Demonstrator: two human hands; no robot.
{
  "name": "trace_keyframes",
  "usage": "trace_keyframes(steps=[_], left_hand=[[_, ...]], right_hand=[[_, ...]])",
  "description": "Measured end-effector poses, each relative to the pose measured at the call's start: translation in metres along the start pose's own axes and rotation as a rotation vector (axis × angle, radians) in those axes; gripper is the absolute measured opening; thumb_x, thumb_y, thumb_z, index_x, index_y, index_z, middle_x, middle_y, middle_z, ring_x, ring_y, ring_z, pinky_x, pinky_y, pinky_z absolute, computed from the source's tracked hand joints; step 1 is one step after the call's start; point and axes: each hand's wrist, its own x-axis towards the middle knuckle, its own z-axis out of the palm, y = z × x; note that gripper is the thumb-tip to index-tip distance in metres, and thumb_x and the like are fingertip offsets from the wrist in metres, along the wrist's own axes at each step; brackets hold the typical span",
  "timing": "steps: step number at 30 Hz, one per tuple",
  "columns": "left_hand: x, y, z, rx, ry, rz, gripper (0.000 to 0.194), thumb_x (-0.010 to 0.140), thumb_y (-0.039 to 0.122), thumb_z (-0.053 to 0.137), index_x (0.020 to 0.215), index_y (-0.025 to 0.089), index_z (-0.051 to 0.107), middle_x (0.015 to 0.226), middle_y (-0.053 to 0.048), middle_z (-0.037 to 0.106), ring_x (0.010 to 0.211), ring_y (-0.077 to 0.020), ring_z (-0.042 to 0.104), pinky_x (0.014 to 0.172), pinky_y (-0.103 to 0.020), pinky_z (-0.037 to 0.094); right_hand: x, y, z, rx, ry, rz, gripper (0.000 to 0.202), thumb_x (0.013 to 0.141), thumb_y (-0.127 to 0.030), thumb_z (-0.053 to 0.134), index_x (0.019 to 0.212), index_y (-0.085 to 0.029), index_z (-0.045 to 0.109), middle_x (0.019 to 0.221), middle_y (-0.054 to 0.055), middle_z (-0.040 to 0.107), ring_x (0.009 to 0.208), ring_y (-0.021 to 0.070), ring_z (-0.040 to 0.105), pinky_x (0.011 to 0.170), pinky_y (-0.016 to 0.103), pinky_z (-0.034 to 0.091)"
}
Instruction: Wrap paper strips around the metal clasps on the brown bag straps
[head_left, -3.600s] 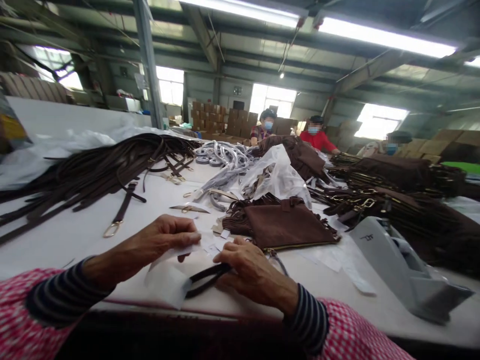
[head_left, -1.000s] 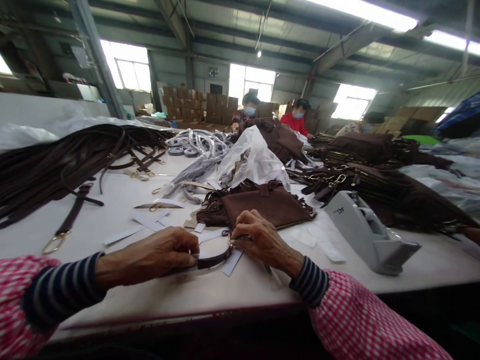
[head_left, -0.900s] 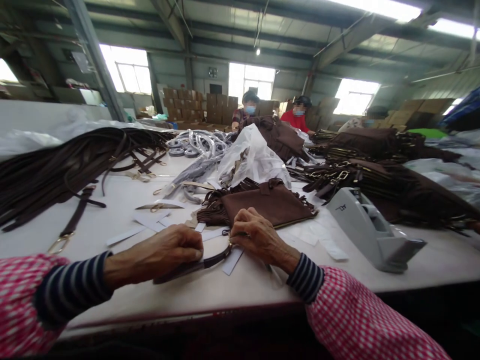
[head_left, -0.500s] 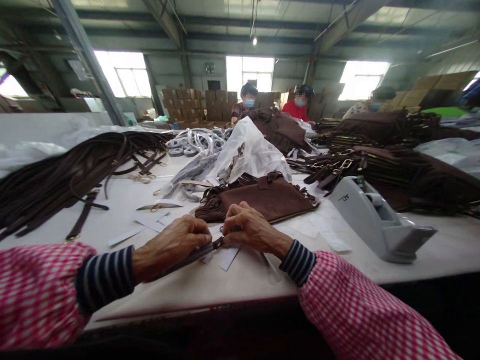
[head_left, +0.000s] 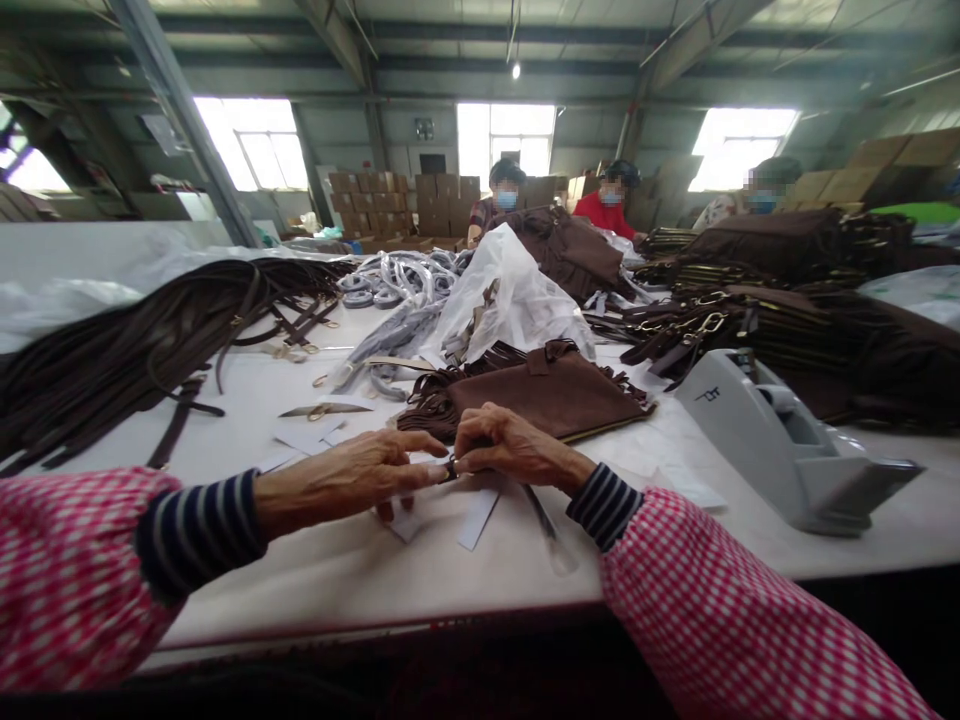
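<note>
Now a small dark metal strap end point(head_left: 448, 468) is pinched between the left hand point(head_left: 352, 478) and the right hand point(head_left: 504, 449), just above the white table point(head_left: 360, 570), near a brown fringed bag point(head_left: 555, 395).

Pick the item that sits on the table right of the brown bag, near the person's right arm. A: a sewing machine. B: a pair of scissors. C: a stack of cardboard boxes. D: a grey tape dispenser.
D: the grey tape dispenser stands on the white table just right of the brown bag; the boxes are far back by the wall.
</note>
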Motion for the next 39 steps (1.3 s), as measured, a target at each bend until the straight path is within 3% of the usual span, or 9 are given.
trace_keyframes(steps=[3,6,10,18,22,27,33,36,39], left_hand=[[-0.010,0.012,-0.017,0.106,-0.054,-0.002,0.060,0.071,0.036,0.068,0.128,0.025,0.054,0.092,-0.001,0.067,0.089,-0.0245,0.065,0.074,-0.028,0.049],[-0.008,0.014,-0.026,0.133,-0.085,-0.066,0.054,0.062,0.026,0.066,0.115,0.021,0.057,0.087,0.001,0.065,0.081,-0.0218,0.062,0.067,-0.027,0.048],[0.007,0.004,-0.028,0.096,-0.205,-0.138,0.013,0.070,0.029,0.062,0.076,0.020,0.055,0.067,-0.001,0.067,0.061,-0.0199,0.062,0.057,-0.028,0.046],[0.023,-0.004,-0.019,-0.189,-0.324,-0.167,0.025,0.073,0.037,0.073,0.076,0.016,0.061,0.065,-0.008,0.074,0.055,-0.0195,0.067,0.057,-0.029,0.053],[0.029,-0.001,-0.005,-0.354,-0.280,-0.189,0.033,0.069,0.040,0.078,0.083,0.014,0.063,0.073,-0.012,0.077,0.059,-0.0208,0.070,0.057,-0.029,0.054],[0.040,0.007,0.011,-0.362,-0.189,-0.220,0.034,0.060,0.039,0.078,0.075,0.014,0.062,0.067,-0.011,0.074,0.051,-0.0191,0.065,0.053,-0.030,0.051],[0.049,0.018,0.017,-0.298,-0.023,-0.187,0.026,0.060,0.038,0.073,0.068,0.015,0.065,0.059,-0.002,0.066,0.052,-0.0163,0.060,0.050,-0.027,0.047],[0.052,0.020,0.019,-0.313,0.015,-0.164,0.022,0.057,0.036,0.070,0.061,0.016,0.064,0.054,-0.001,0.063,0.049,-0.0158,0.057,0.049,-0.028,0.047],[0.055,0.020,0.018,-0.309,0.016,-0.161,0.020,0.058,0.034,0.067,0.057,0.015,0.064,0.055,-0.004,0.065,0.052,-0.0184,0.060,0.052,-0.030,0.049]], right_hand=[[0.000,0.001,0.001,0.057,0.009,0.001,0.008,0.085,-0.017,0.072,0.077,-0.015,0.071,0.082,-0.001,0.060,0.081,0.0132,0.053,0.078,0.027,0.037],[0.001,0.000,0.001,0.083,0.021,0.004,0.009,0.083,-0.017,0.073,0.075,-0.015,0.071,0.079,-0.001,0.059,0.079,0.0130,0.051,0.076,0.026,0.037],[0.000,-0.002,0.000,0.094,0.034,0.018,0.009,0.083,-0.014,0.073,0.074,-0.015,0.071,0.078,-0.001,0.058,0.078,0.0126,0.051,0.076,0.026,0.037],[0.000,-0.002,-0.002,0.101,0.011,0.007,0.011,0.083,-0.014,0.071,0.073,-0.014,0.069,0.077,-0.001,0.060,0.079,0.0128,0.052,0.075,0.025,0.038],[0.002,0.000,-0.002,0.072,-0.001,0.003,0.010,0.084,-0.016,0.070,0.074,-0.014,0.068,0.078,-0.001,0.061,0.078,0.0128,0.052,0.074,0.024,0.038],[0.000,0.001,-0.005,0.114,-0.010,0.059,0.006,0.080,-0.010,0.065,0.082,-0.013,0.070,0.083,0.001,0.064,0.078,0.0129,0.055,0.072,0.024,0.041],[-0.020,-0.010,-0.013,0.254,0.147,0.147,0.024,0.079,-0.009,0.063,0.102,-0.015,0.065,0.088,0.000,0.064,0.075,0.0125,0.057,0.068,0.024,0.044],[-0.028,-0.023,-0.010,0.117,0.190,0.161,0.022,0.080,-0.009,0.065,0.100,-0.017,0.064,0.090,0.000,0.064,0.078,0.0132,0.057,0.070,0.025,0.043],[-0.030,-0.034,0.003,-0.233,0.215,0.118,0.017,0.080,-0.013,0.071,0.094,-0.017,0.063,0.091,0.002,0.064,0.085,0.0168,0.055,0.074,0.028,0.042]])
